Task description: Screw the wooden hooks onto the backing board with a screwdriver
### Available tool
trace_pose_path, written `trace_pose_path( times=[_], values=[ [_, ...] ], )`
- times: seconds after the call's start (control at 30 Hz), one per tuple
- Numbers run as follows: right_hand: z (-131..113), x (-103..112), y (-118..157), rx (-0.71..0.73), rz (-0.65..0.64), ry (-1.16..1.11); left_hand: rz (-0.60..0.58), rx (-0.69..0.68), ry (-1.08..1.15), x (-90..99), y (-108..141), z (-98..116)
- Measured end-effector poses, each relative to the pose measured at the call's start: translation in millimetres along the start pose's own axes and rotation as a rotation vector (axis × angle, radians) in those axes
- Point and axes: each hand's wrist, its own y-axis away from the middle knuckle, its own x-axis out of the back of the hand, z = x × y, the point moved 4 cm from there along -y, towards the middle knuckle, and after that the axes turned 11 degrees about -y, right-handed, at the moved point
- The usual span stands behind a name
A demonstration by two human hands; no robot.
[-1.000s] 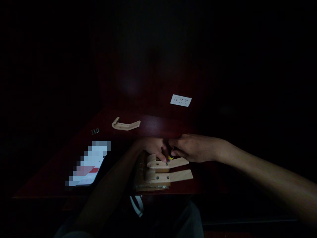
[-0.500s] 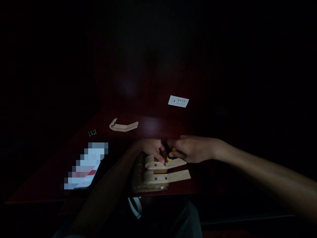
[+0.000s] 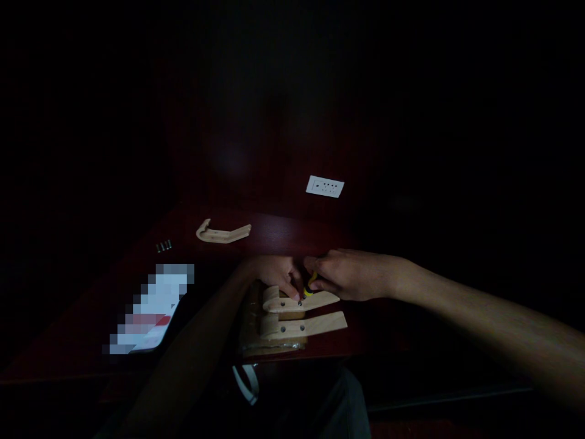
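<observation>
A screwdriver with a yellow and black handle (image 3: pixel 309 291) is in my right hand (image 3: pixel 333 270), its fingers wrapped round it. It slants down to a screw at the far wooden hook (image 3: pixel 273 303). My left hand (image 3: pixel 280 271) has its fingers bent and drawn together at that same screw; what lies between the fingertips is too dark to make out. Nearer to me is a second wooden hook (image 3: pixel 322 323), with two dark screws in it. Both hooks rest on a brown taped package (image 3: pixel 253 347).
Another wooden hook (image 3: pixel 223 235) lies farther back on the dark red table (image 3: pixel 283 227). Several small screws (image 3: pixel 163 246) are at the left, above a lit phone (image 3: pixel 158 329). A white socket panel (image 3: pixel 325 186) is on the back wall. A pale strap (image 3: pixel 247 384) hangs below the table edge.
The view has shifted slightly, moving everything a little left. The screwdriver handle has turned in my right hand, and more of its yellow shows. My left hand keeps its place at the hook.
</observation>
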Motion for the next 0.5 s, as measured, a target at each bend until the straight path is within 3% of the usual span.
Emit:
trace_pose_path(
  times=[0.23, 0.37, 0.5],
  values=[
    [6.4, -0.6, -2.5, -0.117, -0.078, 0.009, -0.043, 0.057, 0.004, 0.5, 4.8, 2.9],
    [-0.5, 3.6, 2.3, -0.033, -0.061, -0.089, -0.007, 0.005, 0.001, 0.9, 1.9, -1.1],
    [-0.3, 1.8, 0.4, -0.003, -0.040, -0.008, -0.002, 0.009, -0.010, 1.1, 1.6, -0.4]
  ],
)
